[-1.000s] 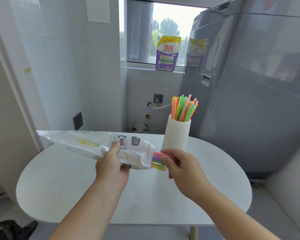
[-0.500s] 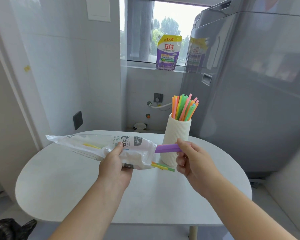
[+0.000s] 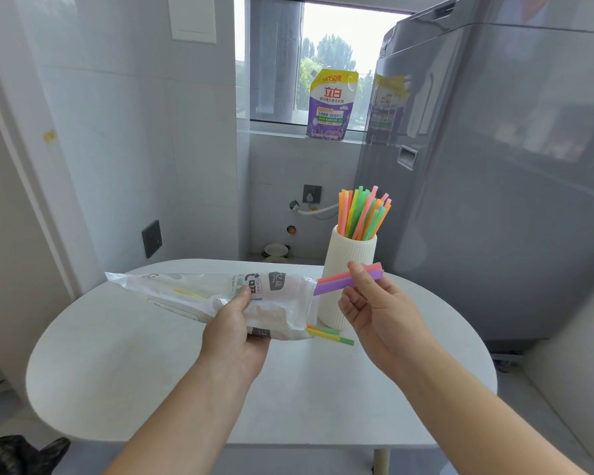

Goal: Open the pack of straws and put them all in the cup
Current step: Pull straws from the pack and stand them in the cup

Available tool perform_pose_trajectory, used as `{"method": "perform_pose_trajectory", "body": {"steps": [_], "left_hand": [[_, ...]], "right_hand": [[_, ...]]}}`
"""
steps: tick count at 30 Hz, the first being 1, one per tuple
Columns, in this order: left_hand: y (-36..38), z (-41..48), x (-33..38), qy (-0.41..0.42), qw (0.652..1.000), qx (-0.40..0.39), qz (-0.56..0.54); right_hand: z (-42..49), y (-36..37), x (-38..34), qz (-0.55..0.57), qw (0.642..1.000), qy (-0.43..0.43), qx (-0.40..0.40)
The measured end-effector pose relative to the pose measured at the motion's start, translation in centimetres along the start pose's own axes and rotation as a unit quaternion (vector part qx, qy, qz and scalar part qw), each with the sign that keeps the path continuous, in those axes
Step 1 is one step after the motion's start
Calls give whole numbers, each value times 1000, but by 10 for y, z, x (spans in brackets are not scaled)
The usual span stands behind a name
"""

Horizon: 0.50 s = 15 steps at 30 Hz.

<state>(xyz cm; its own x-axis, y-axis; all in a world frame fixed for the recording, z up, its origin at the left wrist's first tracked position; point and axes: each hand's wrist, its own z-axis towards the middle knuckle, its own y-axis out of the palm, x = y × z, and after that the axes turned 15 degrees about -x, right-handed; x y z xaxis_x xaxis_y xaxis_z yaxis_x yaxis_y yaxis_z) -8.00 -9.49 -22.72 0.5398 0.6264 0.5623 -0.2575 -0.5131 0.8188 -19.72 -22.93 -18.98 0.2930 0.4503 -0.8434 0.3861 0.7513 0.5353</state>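
Standing in the cup, many straws fan upward.

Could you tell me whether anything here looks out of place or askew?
Nothing spilled or damaged. A few loose straws stick out of the pack, unheld, below the pink and purple pair the right hand pinches.

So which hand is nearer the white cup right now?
Right. The right hand pinches two straws just in front of the cup; the left hand grips the pack farther to the cup's left.
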Motion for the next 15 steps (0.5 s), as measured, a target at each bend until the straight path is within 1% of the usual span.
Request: {"method": "perform_pose_trajectory", "body": {"steps": [4,6,9,11,15], "left_hand": [[2,-1,0,-3,1000,1,1],[3,-2,0,-10,1000,0,-2],[6,-5,2,-26,1000,-3,-17],[7,-7,3,-32,999,-3,-27],[9,-9,3,-37,999,-2,-33]], "right_hand": [[0,2,1,4,1000,-4,-3],[1,4,1,-14,1000,-16,9],[1,4,-2,-99,992,-61,45],[1,2,-5,-170,979,-93,70],[3,1,-10,-241,961,-120,71]]}}
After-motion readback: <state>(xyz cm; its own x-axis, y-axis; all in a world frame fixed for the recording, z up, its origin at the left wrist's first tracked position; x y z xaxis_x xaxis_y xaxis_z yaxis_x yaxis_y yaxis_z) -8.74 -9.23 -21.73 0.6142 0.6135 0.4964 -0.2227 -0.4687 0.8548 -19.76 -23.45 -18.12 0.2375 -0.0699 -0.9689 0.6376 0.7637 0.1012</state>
